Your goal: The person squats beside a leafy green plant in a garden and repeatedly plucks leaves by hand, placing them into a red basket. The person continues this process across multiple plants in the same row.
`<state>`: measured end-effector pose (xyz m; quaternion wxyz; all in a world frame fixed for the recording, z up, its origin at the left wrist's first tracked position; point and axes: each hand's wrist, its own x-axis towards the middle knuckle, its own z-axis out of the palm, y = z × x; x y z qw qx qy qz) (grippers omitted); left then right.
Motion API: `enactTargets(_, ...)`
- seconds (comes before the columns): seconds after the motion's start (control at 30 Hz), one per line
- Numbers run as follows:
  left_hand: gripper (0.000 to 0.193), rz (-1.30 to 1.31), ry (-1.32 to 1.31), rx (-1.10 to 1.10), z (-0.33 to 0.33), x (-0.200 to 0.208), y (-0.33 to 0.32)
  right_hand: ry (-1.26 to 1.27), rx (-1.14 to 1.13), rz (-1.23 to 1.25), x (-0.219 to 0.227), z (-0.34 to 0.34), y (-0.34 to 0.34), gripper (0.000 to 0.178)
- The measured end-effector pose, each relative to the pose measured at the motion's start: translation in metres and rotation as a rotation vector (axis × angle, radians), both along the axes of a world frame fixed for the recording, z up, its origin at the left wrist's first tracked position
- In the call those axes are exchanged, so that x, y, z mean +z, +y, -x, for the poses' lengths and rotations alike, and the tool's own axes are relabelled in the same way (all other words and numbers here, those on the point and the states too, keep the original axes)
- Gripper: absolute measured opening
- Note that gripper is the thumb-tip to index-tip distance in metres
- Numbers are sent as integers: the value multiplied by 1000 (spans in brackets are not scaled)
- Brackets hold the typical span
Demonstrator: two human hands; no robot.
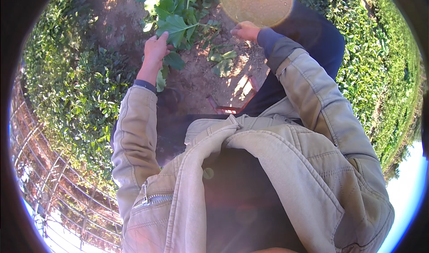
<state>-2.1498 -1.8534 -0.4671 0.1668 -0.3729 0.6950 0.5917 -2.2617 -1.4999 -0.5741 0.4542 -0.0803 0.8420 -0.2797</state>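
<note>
A leafy green plant [172,11] with broad, lobed leaves grows from the brown soil at the top of the view. At its lower left, my left hand [155,54] has its fingers closed at the edge of a large green leaf [177,28]. My right hand [246,31] is to the right of the plant, above bare soil, with its fingers pressed together. Whatever they may pinch is too small to make out. Between the hands and a little lower lie some wilted, dull green leaves [223,64] on the ground.
Dense low green bushes [85,101] line the left side, and more bushes [366,61] run along the right. A red angular frame [232,110] rests on the soil close to my dark-trousered leg [319,38]. Wire mesh [49,177] shows at the lower left. A pale round glare covers the top.
</note>
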Motion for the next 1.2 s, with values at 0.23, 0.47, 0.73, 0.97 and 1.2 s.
enactTargets(0.23,34,24,-55,5,-4,-3,-8,205,222,-51,-11,-30,-23,47)
enactTargets(0.47,37,-17,-41,-52,-11,15,10,219,255,-149,-59,-19,-33,40)
enactTargets(0.73,44,-391,126,-288,-8,24,33,78,409,235,-201,-59,17,42)
enactTargets(0.97,50,-178,119,-467,-44,5,22,-629,44,154,-79,-86,-40,42)
enactTargets(1.2,45,6,174,-601,-57,12,22,-802,-315,213,6,-103,-62,38)
